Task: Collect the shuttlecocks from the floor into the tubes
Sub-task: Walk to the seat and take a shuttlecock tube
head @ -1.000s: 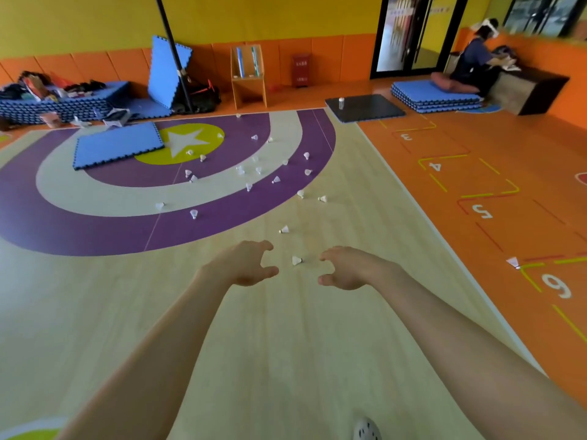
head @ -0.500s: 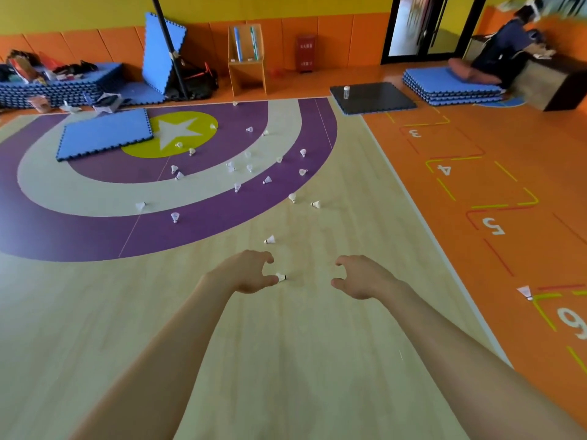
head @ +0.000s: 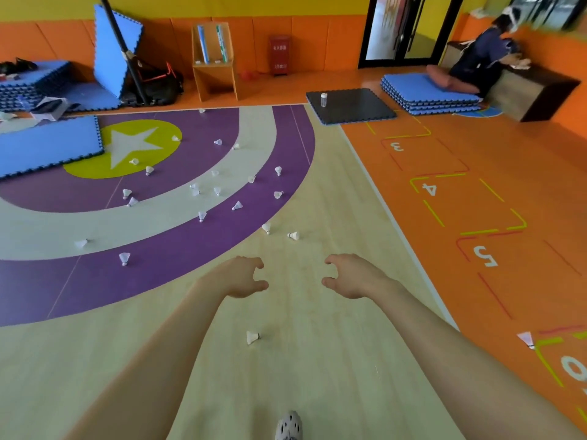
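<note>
Several white shuttlecocks lie scattered over the floor. The nearest one rests on the pale wood between my forearms. Two more lie just ahead of my hands, and another sits on the orange floor at the right. Two tubes stand upright in a wooden box by the far wall. My left hand and my right hand are stretched forward over the floor, fingers curled and apart, holding nothing.
A blue foam mat lies at the left, a black mat with a bottle at the back. A seated person is by stacked blue mats. A slanted black pole stands back left. My shoe shows at the bottom.
I have stepped forward: the nearest shuttlecock slid from in front of my hands to between my forearms. Both hands stay apart and hold nothing.
</note>
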The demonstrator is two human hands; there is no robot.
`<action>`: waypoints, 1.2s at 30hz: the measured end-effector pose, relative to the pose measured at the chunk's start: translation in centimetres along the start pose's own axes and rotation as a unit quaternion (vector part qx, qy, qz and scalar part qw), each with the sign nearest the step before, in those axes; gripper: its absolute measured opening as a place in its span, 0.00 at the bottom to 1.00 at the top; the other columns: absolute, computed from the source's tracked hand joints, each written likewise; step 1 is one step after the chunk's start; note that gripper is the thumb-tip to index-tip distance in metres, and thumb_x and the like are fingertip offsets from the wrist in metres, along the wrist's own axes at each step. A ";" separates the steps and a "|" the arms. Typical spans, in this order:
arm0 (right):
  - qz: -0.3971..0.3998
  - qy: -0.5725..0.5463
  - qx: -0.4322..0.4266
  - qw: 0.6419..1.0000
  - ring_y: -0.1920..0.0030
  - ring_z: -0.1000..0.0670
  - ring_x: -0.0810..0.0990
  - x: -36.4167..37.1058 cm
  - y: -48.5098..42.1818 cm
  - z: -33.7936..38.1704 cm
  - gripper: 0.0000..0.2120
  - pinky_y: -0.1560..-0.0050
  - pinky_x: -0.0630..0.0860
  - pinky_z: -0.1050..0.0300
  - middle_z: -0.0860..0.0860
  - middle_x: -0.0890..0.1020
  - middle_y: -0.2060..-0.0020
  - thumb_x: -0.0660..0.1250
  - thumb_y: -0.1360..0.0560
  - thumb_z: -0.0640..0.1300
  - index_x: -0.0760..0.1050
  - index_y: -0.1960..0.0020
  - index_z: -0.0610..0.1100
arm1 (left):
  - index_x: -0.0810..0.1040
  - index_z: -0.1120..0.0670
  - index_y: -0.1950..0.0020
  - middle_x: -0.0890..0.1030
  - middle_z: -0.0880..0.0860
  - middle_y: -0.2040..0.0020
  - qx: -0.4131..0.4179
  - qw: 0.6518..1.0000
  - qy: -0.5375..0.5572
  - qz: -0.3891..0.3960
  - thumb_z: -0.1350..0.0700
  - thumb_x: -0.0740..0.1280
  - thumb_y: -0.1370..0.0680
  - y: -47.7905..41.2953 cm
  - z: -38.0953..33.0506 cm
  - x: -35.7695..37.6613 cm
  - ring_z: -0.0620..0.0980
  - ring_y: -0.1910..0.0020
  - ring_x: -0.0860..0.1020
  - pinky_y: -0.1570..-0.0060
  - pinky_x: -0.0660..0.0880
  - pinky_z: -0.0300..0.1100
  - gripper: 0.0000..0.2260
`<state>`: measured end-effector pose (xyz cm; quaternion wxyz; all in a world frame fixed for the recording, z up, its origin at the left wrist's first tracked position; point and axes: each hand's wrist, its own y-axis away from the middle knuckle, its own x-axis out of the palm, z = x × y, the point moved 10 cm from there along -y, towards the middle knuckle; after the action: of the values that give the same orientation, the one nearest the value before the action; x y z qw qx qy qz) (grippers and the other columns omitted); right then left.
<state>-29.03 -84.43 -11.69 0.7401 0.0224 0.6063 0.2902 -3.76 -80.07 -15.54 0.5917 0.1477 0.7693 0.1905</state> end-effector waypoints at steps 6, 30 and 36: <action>-0.014 0.005 0.014 1.000 0.26 0.45 0.72 -7.6 -11.6 -6.2 0.30 0.33 0.73 0.50 0.48 0.74 0.25 0.65 0.17 0.58 0.65 0.19 0.48 | 0.68 0.48 0.17 0.76 0.52 0.22 0.028 0.999 -0.012 -0.017 0.38 0.69 0.16 -13.8 -2.8 -9.2 0.56 0.24 0.75 0.27 0.74 0.54 0.30; -0.007 0.063 -0.102 0.993 0.25 0.45 0.72 -35.6 -73.0 -19.6 0.30 0.29 0.73 0.48 0.48 0.72 0.23 0.65 0.18 0.56 0.66 0.20 0.47 | 0.72 0.50 0.19 0.77 0.52 0.24 -0.058 0.994 0.042 -0.088 0.41 0.68 0.16 -69.0 -2.8 -36.4 0.57 0.27 0.77 0.31 0.76 0.55 0.27; 0.014 0.078 -0.116 0.990 0.25 0.45 0.72 -42.2 -89.4 -19.0 0.30 0.28 0.72 0.47 0.49 0.72 0.23 0.65 0.18 0.57 0.66 0.20 0.48 | 0.72 0.50 0.19 0.78 0.53 0.25 -0.089 0.992 0.047 -0.078 0.40 0.68 0.17 -83.4 1.9 -45.6 0.57 0.28 0.78 0.30 0.76 0.56 0.28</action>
<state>-14.47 -184.04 -13.81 0.6840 -0.0777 0.6238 0.3700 9.60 -174.20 -16.07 0.5789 0.0252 0.7853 0.2178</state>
